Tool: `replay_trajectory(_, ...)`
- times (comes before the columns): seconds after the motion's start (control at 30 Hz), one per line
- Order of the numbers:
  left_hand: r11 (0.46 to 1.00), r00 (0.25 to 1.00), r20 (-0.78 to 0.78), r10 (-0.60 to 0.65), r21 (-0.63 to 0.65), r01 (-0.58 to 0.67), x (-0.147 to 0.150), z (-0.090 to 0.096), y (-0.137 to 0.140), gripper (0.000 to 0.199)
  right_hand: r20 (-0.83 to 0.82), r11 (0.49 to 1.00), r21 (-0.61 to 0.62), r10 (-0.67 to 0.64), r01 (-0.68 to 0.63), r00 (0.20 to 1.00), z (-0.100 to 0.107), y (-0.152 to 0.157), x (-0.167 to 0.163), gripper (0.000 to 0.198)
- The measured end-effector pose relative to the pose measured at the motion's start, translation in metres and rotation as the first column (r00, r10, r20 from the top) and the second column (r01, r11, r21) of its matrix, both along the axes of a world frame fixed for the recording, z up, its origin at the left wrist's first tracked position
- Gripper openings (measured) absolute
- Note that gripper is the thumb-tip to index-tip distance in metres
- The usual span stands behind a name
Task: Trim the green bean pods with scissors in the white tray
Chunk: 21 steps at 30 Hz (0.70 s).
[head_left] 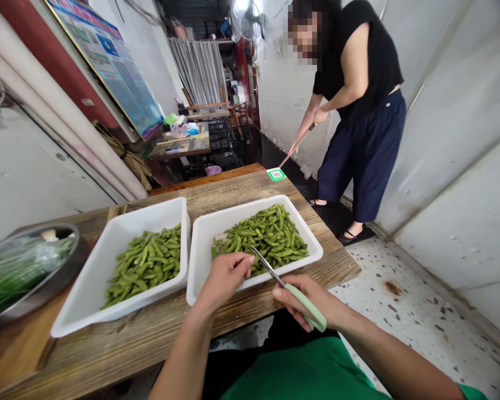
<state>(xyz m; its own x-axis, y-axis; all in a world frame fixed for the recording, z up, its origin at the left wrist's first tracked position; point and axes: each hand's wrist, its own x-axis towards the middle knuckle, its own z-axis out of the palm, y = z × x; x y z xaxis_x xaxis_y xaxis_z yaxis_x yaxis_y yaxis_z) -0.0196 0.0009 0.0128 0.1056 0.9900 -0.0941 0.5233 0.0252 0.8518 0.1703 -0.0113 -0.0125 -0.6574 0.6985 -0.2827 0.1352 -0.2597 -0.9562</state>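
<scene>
My right hand is wrapped round the pale green handles of a pair of scissors. Their metal blades point up and left over the near side of the right white tray. A heap of green soybean pods fills much of that tray. At its near rim my left hand is closed in a pinch, just left of the scissor tips; whatever sits between the fingertips is hidden. The left white tray stands close beside it, with more green pods gathered toward its right side.
A metal bowl with bagged green stalks rests at the table's left. The wooden table ends at right near a green code card. Beyond that edge a person bends over a long handle. Another table stands behind.
</scene>
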Motion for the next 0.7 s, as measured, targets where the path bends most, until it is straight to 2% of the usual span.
replay_trajectory(0.2,0.987,0.997,0.074,-0.017,-0.159,0.028,-0.003,-0.003,0.006,0.037,0.034,0.995,-0.095,0.0,0.004,0.999,-0.004,0.003,0.002,0.037)
replay_trajectory(0.33,0.983,0.995,0.077,-0.061,-0.171,0.073,-0.003,-0.001,0.011,0.039,-0.045,0.982,-0.187,0.012,-0.02,0.999,-0.001,0.008,0.005,0.037)
replay_trajectory(0.53,0.986,0.997,0.056,-0.06,-0.151,0.068,-0.001,-0.001,0.015,0.034,-0.123,0.93,-0.363,0.019,-0.063,0.992,0.006,0.011,0.001,0.038)
replay_trajectory(0.63,0.978,0.99,0.096,-0.099,-0.175,0.115,-0.001,-0.001,0.015,0.035,-0.149,0.914,-0.398,0.013,-0.072,0.989,0.005,0.011,-0.003,0.04)
replay_trajectory(0.7,0.969,0.984,0.157,-0.087,-0.215,0.12,-0.001,-0.003,0.015,0.036,-0.144,0.924,-0.382,-0.02,-0.037,0.989,0.005,0.01,-0.004,0.04)
